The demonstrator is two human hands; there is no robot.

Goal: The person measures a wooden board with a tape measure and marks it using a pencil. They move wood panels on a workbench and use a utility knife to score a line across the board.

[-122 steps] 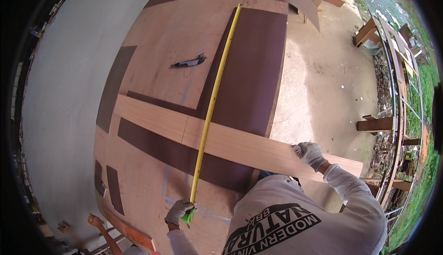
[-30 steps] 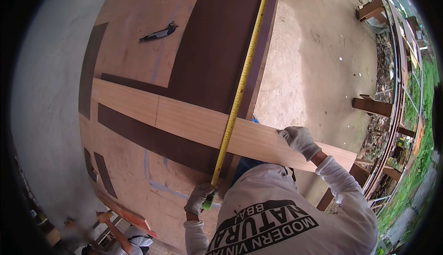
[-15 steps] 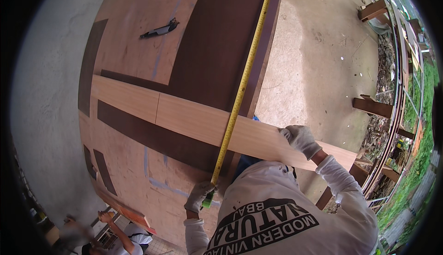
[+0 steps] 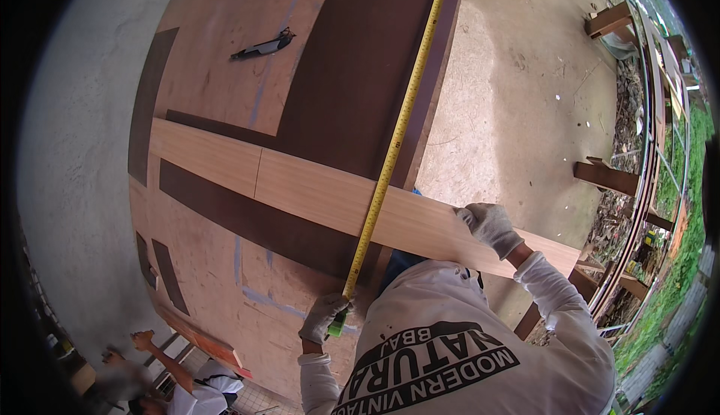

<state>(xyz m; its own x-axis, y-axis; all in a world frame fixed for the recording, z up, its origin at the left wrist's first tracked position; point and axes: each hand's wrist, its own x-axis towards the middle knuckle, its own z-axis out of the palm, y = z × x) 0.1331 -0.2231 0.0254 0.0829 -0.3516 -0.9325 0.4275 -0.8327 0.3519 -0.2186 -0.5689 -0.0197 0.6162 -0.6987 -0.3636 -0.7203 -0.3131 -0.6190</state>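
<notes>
My gloved left hand (image 4: 324,317) is closed around the green case of a tape measure (image 4: 336,328) at the near end. Its yellow blade (image 4: 397,139) runs away from me over a dark brown panel (image 4: 349,62) and crosses a light wood plank (image 4: 322,193). My gloved right hand (image 4: 491,229) lies closed at the plank's far edge, fingers curled over it. The plank extends past the panel's right edge; a thin dark line crosses it left of the blade. The undersides of my right fingers are hidden.
A utility knife (image 4: 264,46) lies on the worn wooden worktop (image 4: 217,62), among several dark strips (image 4: 171,276). A grey wall (image 4: 82,130) stands left. Another person's arm (image 4: 171,362) shows at lower left. Wooden posts (image 4: 607,177) and a railing (image 4: 651,115) line the right side.
The view has shifted very slightly. Both my hands and the blade hold their places. At lower left, the other person's arms have moved up and left.
</notes>
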